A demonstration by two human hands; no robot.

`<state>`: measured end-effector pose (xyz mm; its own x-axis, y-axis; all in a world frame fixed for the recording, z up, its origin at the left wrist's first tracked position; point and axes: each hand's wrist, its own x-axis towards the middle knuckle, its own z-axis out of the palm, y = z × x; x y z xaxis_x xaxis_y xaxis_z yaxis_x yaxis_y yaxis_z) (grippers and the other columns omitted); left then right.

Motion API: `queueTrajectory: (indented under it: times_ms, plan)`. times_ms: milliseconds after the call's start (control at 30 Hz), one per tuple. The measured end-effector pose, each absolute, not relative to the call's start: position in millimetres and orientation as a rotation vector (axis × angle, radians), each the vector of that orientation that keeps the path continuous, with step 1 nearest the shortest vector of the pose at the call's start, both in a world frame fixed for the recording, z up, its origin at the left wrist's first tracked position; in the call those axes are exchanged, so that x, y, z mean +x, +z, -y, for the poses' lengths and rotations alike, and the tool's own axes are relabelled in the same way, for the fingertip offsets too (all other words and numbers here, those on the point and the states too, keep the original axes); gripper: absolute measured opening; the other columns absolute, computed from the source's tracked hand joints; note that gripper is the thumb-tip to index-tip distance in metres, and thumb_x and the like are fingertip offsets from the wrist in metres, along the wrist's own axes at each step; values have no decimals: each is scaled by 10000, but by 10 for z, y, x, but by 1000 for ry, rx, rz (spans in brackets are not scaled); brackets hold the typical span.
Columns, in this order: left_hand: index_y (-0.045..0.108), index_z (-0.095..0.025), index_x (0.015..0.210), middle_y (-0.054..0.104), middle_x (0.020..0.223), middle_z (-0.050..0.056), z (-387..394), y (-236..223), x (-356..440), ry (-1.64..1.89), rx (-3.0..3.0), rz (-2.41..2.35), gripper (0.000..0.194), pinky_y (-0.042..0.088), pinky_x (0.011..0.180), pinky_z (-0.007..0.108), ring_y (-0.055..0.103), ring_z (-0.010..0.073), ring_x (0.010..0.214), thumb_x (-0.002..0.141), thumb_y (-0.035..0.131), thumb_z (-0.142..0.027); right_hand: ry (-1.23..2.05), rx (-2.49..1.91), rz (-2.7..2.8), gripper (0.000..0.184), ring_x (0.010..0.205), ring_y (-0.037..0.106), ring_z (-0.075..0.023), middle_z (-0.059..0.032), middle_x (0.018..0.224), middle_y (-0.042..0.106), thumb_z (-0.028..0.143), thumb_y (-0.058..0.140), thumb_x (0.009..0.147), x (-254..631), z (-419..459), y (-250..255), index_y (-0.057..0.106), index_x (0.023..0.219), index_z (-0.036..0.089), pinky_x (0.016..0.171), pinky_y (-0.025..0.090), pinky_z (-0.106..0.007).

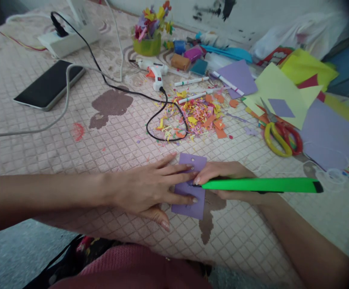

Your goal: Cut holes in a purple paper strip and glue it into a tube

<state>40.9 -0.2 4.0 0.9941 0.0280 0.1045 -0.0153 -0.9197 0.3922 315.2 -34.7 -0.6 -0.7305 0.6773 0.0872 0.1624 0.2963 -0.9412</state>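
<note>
A purple paper strip (188, 210) with a small round hole near its far end lies on the cloth-covered table in front of me. My left hand (150, 184) rests flat across it, fingers spread, pressing on the paper. From the right, my right hand (222, 172) grips a green utility knife (261, 184) with a black end cap. The knife's dark tip meets the strip between my left fingers. How the blade sits against the paper is partly hidden by the fingers.
Paper scraps (201, 116) and a looped black cord lie beyond my hands, near a white glue gun (156, 74). Scissors (278, 136) and coloured sheets (332, 134) sit at the right. A phone (50, 85) and a power strip (68, 40) are at the left.
</note>
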Motion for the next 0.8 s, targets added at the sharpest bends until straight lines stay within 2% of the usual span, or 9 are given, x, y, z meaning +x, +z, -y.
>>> queueTrajectory:
  times_ms: [400,600,800]
  plan:
    - [451,-231,1404,367,1498,171,37,-6,385,155,2742,-13,682,68,1136,647,244,376,1424,852,547,-619,1444,-791,2063,327,1047,621,-218,-76,1080,697,431,592,898,3134,375,11,667,1129,212,910,456,-354]
    - [505,-235,1358,352,1511,155,3,-2,382,147,2753,-23,619,90,1151,613,244,349,1430,872,520,-618,1454,-777,2056,323,1030,623,-212,-67,1074,696,422,602,893,3145,370,-12,664,1134,218,893,458,-348]
    - [485,-249,1377,361,1505,156,21,12,392,123,2776,-40,624,100,1145,623,244,351,1428,882,488,-628,1456,-787,2058,311,1009,628,-210,-71,1066,695,408,602,897,3141,364,-17,667,1127,209,867,459,-339]
